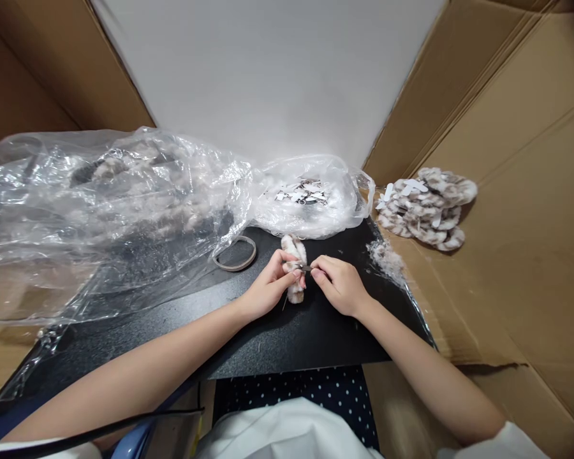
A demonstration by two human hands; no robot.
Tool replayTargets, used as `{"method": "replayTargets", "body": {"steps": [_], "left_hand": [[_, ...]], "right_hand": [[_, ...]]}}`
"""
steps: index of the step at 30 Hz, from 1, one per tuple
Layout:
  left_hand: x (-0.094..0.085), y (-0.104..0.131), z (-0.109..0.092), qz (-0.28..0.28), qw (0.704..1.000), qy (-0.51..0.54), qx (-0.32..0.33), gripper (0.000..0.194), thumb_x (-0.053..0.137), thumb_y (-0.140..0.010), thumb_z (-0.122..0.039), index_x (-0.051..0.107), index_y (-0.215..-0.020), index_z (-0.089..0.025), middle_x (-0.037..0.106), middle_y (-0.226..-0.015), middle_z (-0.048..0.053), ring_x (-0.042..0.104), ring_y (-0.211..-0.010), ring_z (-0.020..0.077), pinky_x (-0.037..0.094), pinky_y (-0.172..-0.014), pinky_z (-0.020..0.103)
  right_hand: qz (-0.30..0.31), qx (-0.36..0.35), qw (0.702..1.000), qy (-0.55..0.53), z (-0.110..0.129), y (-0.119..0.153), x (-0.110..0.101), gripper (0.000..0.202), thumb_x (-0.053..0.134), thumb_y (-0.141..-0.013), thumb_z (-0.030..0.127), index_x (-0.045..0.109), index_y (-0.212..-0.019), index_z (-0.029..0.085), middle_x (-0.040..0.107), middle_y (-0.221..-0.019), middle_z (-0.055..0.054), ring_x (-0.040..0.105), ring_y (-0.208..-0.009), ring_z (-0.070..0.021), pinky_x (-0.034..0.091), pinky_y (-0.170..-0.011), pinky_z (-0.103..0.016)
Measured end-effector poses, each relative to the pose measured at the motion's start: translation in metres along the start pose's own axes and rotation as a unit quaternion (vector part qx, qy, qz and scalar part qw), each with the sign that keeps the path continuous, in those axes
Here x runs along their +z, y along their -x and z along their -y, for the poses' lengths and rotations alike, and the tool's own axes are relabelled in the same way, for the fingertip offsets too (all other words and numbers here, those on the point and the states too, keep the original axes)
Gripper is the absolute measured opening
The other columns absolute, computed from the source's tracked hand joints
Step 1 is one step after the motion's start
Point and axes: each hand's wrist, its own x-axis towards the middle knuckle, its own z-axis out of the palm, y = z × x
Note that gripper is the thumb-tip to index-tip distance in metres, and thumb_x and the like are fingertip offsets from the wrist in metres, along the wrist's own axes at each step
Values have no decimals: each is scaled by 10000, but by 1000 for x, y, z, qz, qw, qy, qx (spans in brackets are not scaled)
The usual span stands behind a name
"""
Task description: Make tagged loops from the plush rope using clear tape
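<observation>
**Metal tool [304,268] meets fluffy piece [294,244] over the dark tabletop [316,341]**

The person's left hand [270,284] has its grip closed on the brown-and-white fluffy piece, thumb and fingers pinching it near the middle. The piece stands lengthwise, its far end pointing away from the person and its near end showing below the fingers; whether it touches the tabletop cannot be told. The right hand [342,284] has its grip closed around the small metal tool, whose tip points left and reaches the fluffy piece right beside the left fingertips. The tool's exact kind is too small to make out.

Just left of the piece, a beige ring [239,266] lies on the tabletop, partly beneath the edge of a large clear plastic bag [172,210]. That bag spreads across the left side, with fluffy material showing through it. Beyond the hands sits a smaller plastic bag [287,222], holding many white and dark bits [306,190].

At the right, a pile of similar fluffy pieces [447,204] with white tabs [414,186] among them rests on cardboard [507,268]. Loose fluff [386,258] gathers near the tabletop's right edge. A pale wall [268,70] stands behind everything.
</observation>
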Motion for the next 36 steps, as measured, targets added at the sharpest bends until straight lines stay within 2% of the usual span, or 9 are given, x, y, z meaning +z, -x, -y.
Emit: {"method": "replayTargets", "body": {"steps": [4, 14, 25, 30, 33, 36], "left_hand": [[-1, -1, 0, 11, 1000, 5, -7, 311, 653, -842, -364, 408, -938, -198, 639, -702, -16, 580, -644, 124, 451, -612, 258], [-2, 0, -2, 33, 999, 13, -18, 315, 682, -820, -354, 447, -937, -181, 657, -717, 1, 593, -643, 120, 459, -608, 247], [-1, 0, -6, 12, 1000, 14, -21, 322, 693, -811, -364, 457, -926, -177, 646, -694, -5, 593, -635, 125, 464, -598, 252], [-1, -1, -9, -4, 1000, 4, -22, 310, 682, -824, -350, 443, -929, -183, 638, -702, -9, 586, -651, 119, 467, -598, 239], [-3, -1, -9, -1, 1000, 4, -21, 295, 668, -835, -346, 434, -923, -188, 634, -709, -11, 584, -651, 115, 473, -600, 238], [-4, -1, -8, 12, 1000, 16, -23, 285, 651, -843, -349, 432, -938, -193, 639, -740, -5, 592, -665, 121, 480, -605, 245]], "right_hand": [[-11, -33, 996, 76, -2, 1, 0, 268, 384, -957, 346, 567, -842, 188, 612, -782, -41, 537, -728, -185, 347, -658, -290], [17, -31, 991, 128, 4, -2, 5, 304, 342, -970, 361, 554, -828, 196, 614, -735, -47, 524, -691, -186, 301, -616, -290], [-1, 8, 998, 69, -5, 1, 7, 314, 379, -959, 370, 531, -739, 205, 599, -677, -18, 545, -646, -162, 290, -595, -264], [0, 34, 999, 25, -7, 1, 7, 308, 339, -974, 389, 549, -828, 217, 612, -703, -9, 561, -649, -164, 338, -605, -263], [-34, 53, 998, -4, -10, 1, -3, 295, 350, -968, 412, 571, -934, 221, 632, -763, -25, 589, -692, -180, 390, -630, -272], [-138, 110, 984, 3, -29, 12, -33, 313, 395, -946, 450, 579, -1050, 219, 668, -880, -67, 617, -755, -205, 443, -668, -297]]}}
